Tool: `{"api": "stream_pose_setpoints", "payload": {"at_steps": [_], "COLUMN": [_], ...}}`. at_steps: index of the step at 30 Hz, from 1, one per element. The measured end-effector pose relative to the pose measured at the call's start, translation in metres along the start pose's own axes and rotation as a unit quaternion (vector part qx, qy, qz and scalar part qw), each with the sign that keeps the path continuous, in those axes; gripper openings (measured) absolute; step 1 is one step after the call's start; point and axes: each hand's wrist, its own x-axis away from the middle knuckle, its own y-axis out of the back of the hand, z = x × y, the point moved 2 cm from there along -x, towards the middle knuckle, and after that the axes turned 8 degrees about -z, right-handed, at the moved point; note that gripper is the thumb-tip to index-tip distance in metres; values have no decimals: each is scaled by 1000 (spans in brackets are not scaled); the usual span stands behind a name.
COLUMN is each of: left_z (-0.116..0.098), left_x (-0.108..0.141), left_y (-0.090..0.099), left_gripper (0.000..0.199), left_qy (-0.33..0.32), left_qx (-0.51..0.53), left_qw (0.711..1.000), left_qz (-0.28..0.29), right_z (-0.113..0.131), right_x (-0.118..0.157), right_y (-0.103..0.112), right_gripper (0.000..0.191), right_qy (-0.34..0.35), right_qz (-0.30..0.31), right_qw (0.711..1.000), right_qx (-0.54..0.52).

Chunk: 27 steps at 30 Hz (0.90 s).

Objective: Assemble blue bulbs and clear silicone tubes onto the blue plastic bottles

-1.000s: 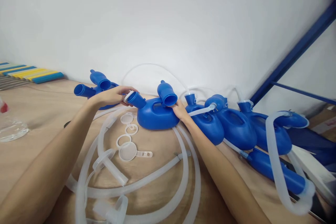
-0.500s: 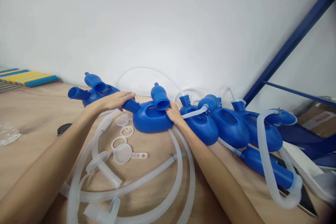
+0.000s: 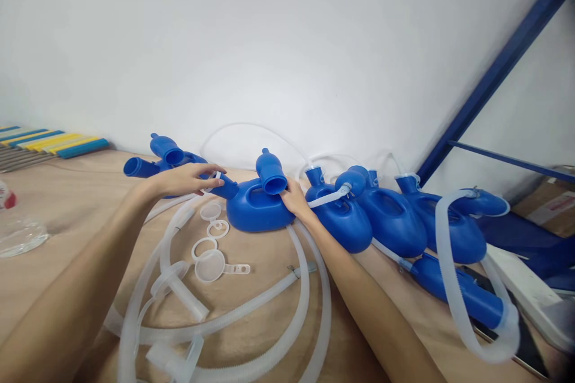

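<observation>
A blue plastic urinal bottle (image 3: pixel 258 215) lies in front of me, its neck pointing left. A blue funnel-shaped piece (image 3: pixel 271 173) rests on top of it, open end towards me. My right hand (image 3: pixel 294 198) is closed round the bottle's right end. At the mouth of the neck, my left hand (image 3: pixel 191 179) has its fingers bent about a small white plastic ring (image 3: pixel 218 175), partly hidden by them. Translucent lids with rings (image 3: pixel 210 264) lie just below the bottle. Corrugated clear hoses (image 3: pixel 251 311) curl across the table nearer to me.
More blue bottles (image 3: pixel 393 215) with tubes stand to the right, beside a blue cylinder piece (image 3: pixel 458 290). Another blue bottle (image 3: pixel 141 167) is behind my left hand. Yellow and blue strips (image 3: pixel 67 143) lie far left, a clear container (image 3: pixel 20 233) nearer. A blue metal frame (image 3: pixel 494 75) rises at right.
My left hand has shifted slightly from the neck's top to its mouth, and a white ring now shows at its fingers. My right hand stays on the bottle. The view has tilted slightly.
</observation>
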Motion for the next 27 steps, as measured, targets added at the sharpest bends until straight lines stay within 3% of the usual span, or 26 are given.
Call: {"api": "stream_pose_setpoints", "payload": {"at_steps": [5,9,11,15,21,27], "left_z": [-3,-3,-1,3,2,-6], "left_x": [-8,-10,-7,-2,-5,-9], "left_y": [-23,-52,-62,-67,-65,-52], "left_gripper": [57,53,58,48,33,48], "left_qy": [-91,-153,-170,-187,-263,-225], "left_qx": [-74,52,102,96,104,91], "left_qw": [990,972,961,953,940,957], "left_qz": [-81,-172,-190,-217,-192,-158], "right_z": [5,4,4,4,4,10], "right_x": [2,1,1,2,3,2], "right_y": [1,1,1,3,5,6], "right_gripper": [24,28,29,34,38,23], "right_qy": [11,-4,-6,-2,6,-14], "right_qz": [2,-3,6,26,32,26], "right_qw": [1000,1000,999,998,998,999], "right_qx": [10,31,36,49,51,30]}}
